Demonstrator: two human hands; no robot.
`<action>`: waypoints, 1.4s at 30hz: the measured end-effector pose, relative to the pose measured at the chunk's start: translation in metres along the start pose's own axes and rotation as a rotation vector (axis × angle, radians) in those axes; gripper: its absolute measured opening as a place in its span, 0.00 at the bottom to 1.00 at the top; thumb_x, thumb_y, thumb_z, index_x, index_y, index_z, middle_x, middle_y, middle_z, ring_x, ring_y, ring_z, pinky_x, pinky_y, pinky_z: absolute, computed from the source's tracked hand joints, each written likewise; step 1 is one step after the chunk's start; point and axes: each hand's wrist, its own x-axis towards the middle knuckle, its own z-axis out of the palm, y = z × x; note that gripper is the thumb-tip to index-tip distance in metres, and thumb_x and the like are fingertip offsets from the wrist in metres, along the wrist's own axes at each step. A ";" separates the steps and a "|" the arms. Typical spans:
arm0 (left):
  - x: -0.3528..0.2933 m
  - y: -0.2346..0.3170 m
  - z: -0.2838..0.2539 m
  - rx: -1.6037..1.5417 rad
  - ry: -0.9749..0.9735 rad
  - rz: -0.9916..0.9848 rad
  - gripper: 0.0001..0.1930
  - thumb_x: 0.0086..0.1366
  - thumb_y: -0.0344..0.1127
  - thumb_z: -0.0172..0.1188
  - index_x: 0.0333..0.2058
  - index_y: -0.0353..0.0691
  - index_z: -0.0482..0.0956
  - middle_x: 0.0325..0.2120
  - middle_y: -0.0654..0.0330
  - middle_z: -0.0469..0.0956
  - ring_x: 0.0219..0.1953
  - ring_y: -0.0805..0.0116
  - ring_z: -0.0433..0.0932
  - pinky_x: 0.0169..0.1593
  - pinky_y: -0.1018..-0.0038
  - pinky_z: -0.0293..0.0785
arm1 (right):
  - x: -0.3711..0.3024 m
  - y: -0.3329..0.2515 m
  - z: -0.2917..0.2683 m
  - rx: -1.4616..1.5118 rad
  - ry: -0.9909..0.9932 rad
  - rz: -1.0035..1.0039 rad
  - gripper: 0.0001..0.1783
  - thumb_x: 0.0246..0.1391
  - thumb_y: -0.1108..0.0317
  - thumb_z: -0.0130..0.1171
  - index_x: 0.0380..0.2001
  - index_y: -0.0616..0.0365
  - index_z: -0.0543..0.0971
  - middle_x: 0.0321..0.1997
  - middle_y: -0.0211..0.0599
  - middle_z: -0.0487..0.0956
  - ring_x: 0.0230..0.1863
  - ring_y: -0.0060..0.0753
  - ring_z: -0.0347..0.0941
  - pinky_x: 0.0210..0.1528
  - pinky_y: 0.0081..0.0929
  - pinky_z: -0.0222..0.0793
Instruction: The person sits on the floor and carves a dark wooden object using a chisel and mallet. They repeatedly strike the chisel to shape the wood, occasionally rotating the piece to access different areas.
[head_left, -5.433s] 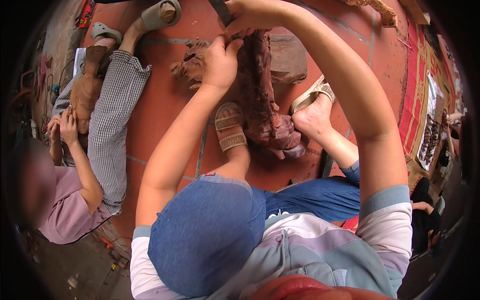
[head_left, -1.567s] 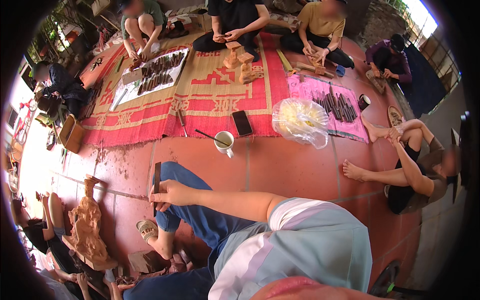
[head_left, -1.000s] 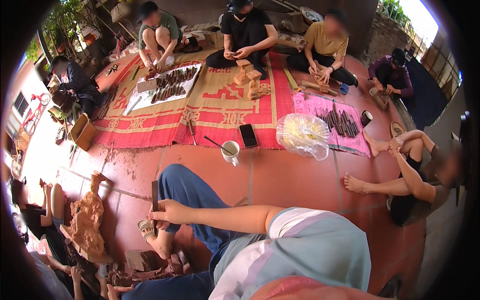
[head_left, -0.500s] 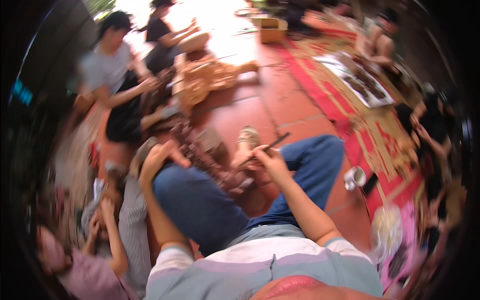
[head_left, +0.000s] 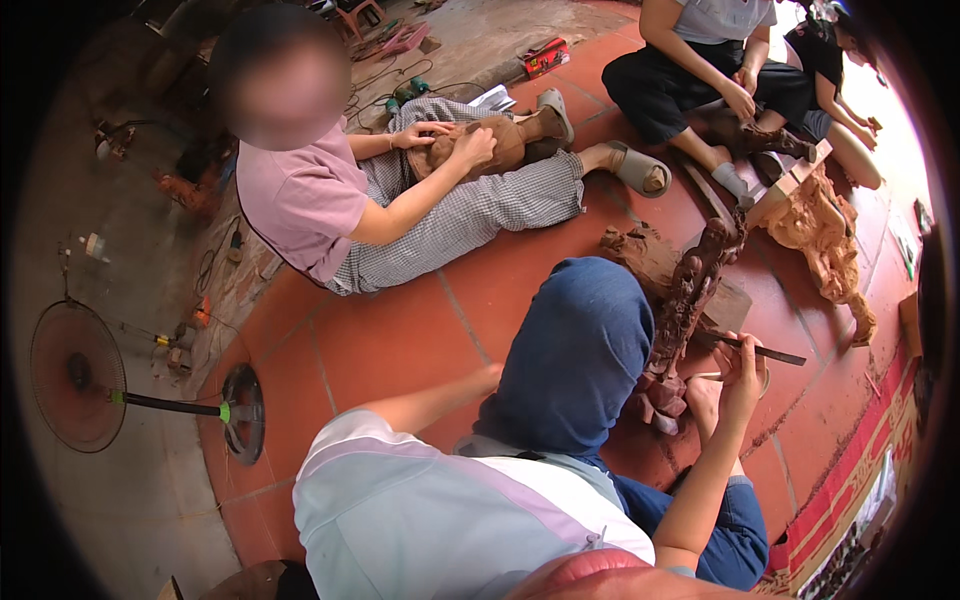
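My right hand point(head_left: 741, 362) is closed around a slim, dark, flat tool point(head_left: 782, 355), like a chisel or file; its kind is not certain. The tool points to the right, and its other end lies over a wood block. Just left of that hand, a dark reddish-brown wood carving point(head_left: 690, 300) with knobbly relief leans between my legs, past my raised knee point(head_left: 580, 340). My left forearm point(head_left: 430, 402) reaches toward the outer side of that knee. Most of my left hand point(head_left: 490, 378) is hidden behind it, so its fingers do not show.
A person in a pink shirt point(head_left: 305, 200) sits at the left with a brown wood carving point(head_left: 490, 145). Another person point(head_left: 700, 70) sits ahead, near a lighter carving point(head_left: 820, 235). A standing fan point(head_left: 78, 370), a red box point(head_left: 544, 57) and a red patterned mat point(head_left: 850, 475) lie around.
The view has swung left, bringing the fan and the pink-shirted person in fully. My left hand has dropped from above the knee to beside it. The right hand keeps the tool.
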 end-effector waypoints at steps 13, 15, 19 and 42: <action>-0.052 -0.106 -0.080 0.346 0.458 -0.207 0.20 0.71 0.47 0.54 0.34 0.33 0.81 0.28 0.59 0.82 0.32 0.73 0.79 0.41 0.75 0.76 | 0.086 -0.022 -0.002 -0.021 -0.149 0.022 0.10 0.69 0.65 0.49 0.44 0.60 0.73 0.45 0.44 0.80 0.40 0.32 0.80 0.42 0.27 0.81; -0.059 -0.113 -0.084 0.379 0.479 -0.232 0.19 0.71 0.47 0.54 0.34 0.33 0.81 0.28 0.59 0.82 0.32 0.73 0.79 0.42 0.75 0.76 | 0.108 -0.028 0.016 -0.050 -0.243 0.035 0.09 0.69 0.66 0.48 0.43 0.60 0.73 0.46 0.45 0.79 0.40 0.32 0.80 0.41 0.27 0.81; -0.074 -0.117 -0.087 0.437 0.511 -0.285 0.19 0.71 0.46 0.54 0.34 0.34 0.81 0.28 0.59 0.82 0.32 0.73 0.79 0.42 0.75 0.76 | 0.144 -0.030 0.051 -0.120 -0.367 0.044 0.08 0.69 0.67 0.47 0.42 0.61 0.72 0.45 0.47 0.79 0.39 0.33 0.81 0.42 0.28 0.81; 0.139 0.200 0.160 1.257 -0.285 0.665 0.09 0.65 0.35 0.61 0.38 0.35 0.81 0.30 0.67 0.80 0.33 0.81 0.74 0.39 0.79 0.71 | 0.189 -0.040 0.044 -0.607 -0.203 -0.006 0.09 0.59 0.69 0.63 0.43 0.55 0.78 0.37 0.25 0.78 0.36 0.16 0.75 0.38 0.20 0.78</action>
